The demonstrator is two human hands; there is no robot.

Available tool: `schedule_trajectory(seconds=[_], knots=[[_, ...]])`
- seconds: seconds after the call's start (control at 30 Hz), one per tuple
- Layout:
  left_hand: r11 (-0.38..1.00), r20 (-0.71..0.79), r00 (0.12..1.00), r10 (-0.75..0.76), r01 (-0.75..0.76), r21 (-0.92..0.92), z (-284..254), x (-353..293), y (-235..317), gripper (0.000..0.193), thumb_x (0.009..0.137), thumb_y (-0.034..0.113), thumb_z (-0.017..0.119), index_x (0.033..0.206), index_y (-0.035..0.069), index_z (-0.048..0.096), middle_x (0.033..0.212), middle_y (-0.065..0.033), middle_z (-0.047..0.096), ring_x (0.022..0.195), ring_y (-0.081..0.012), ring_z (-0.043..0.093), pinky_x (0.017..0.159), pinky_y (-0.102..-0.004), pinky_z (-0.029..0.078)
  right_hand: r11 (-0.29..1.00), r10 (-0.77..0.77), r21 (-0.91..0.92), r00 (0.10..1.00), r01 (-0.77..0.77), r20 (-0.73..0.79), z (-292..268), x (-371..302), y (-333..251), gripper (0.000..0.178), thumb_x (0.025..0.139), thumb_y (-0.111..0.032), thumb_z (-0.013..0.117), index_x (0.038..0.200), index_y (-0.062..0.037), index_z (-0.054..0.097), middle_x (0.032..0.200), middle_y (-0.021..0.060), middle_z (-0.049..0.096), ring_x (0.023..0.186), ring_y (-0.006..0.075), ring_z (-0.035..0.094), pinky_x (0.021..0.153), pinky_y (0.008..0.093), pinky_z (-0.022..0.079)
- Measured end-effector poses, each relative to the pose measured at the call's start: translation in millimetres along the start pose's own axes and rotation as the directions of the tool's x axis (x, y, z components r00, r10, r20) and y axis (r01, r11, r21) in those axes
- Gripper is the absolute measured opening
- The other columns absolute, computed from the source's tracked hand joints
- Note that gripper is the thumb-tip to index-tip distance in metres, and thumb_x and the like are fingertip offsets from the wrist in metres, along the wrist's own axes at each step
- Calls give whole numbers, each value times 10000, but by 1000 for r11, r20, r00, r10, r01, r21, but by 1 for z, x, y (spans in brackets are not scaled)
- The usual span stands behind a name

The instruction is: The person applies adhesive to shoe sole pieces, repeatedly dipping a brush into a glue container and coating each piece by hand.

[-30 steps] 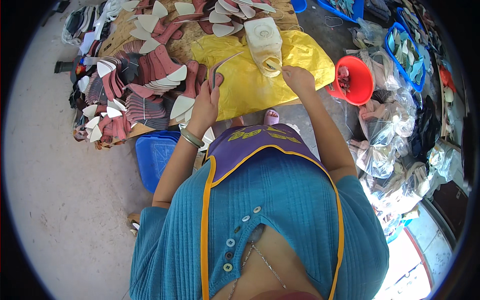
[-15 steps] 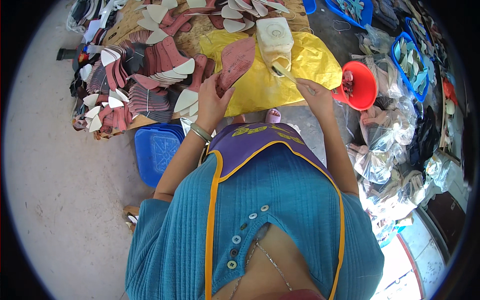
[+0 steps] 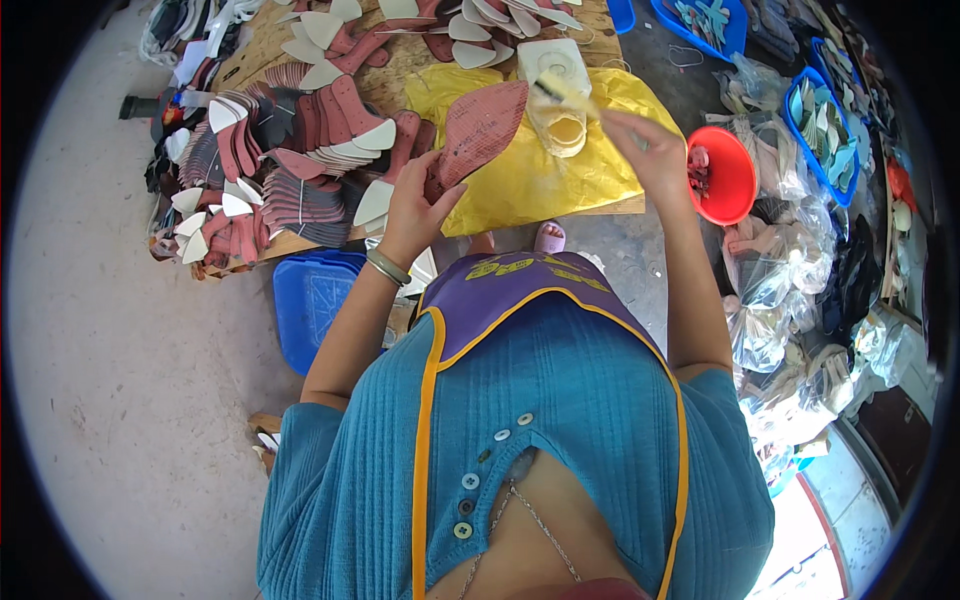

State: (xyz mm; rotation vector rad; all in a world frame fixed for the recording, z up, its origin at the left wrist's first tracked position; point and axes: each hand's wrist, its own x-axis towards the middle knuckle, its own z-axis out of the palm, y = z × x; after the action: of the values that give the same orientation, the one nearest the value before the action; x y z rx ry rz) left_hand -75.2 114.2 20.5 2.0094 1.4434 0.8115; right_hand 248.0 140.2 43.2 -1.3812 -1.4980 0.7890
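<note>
My left hand is closed on the narrow end of a reddish, scale-patterned insole, its broad end angled up to the right. In my right hand, slightly blurred, is a flat brush with a pale handle. The dark bristles point left, above a whitish plastic jug whose cut mouth faces me. That jug lies on a yellow sheet at the table's edge. What is inside the jug I cannot make out.
Stacks of red insoles with white tips cover the left of the wooden table. Right of it stands a red bucket with scraps. Blue trays are below the table's left edge; clear bags line the right.
The brush has come up out of the jug's mouth and now hangs above it. My right hand has risen and moved right. The insole in my left hand has shifted slightly right.
</note>
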Motion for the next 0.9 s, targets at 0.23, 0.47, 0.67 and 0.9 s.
schedule_trajectory(seconds=[0.23,0.47,0.67,0.9], knots=[[982,68,997,-35,47,-186,-10,-6,-3,500,785,197,729,1187,-4,511,1054,-152,570,1032,-276,556,901,-335,431,996,-52,-68,991,60,123,9,-1,5,188,825,-144,691,1006,-98,715,866,79,690,747,159,644,678,259,497],[976,74,989,125,-136,171,-20,2,7,560,723,184,754,1219,62,525,1022,-124,560,979,-296,536,879,-391,409,991,-57,-124,998,57,-3,12,6,-21,199,820,-188,694,1002,-108,714,911,90,696,756,176,666,677,277,513],[925,0,981,192,-181,334,-8,3,15,602,705,182,748,1262,145,523,992,-72,553,948,-274,519,848,-393,388,857,-170,-436,949,275,264,46,-19,-51,170,830,-225,652,977,-168,716,879,73,683,725,244,649,614,327,516],[944,-13,986,165,-154,293,-6,-1,8,635,695,161,757,1282,144,514,997,-74,551,956,-272,518,854,-392,385,833,-82,-548,996,82,24,17,4,-22,182,836,-237,651,996,-174,712,847,66,675,717,245,646,611,323,511]])
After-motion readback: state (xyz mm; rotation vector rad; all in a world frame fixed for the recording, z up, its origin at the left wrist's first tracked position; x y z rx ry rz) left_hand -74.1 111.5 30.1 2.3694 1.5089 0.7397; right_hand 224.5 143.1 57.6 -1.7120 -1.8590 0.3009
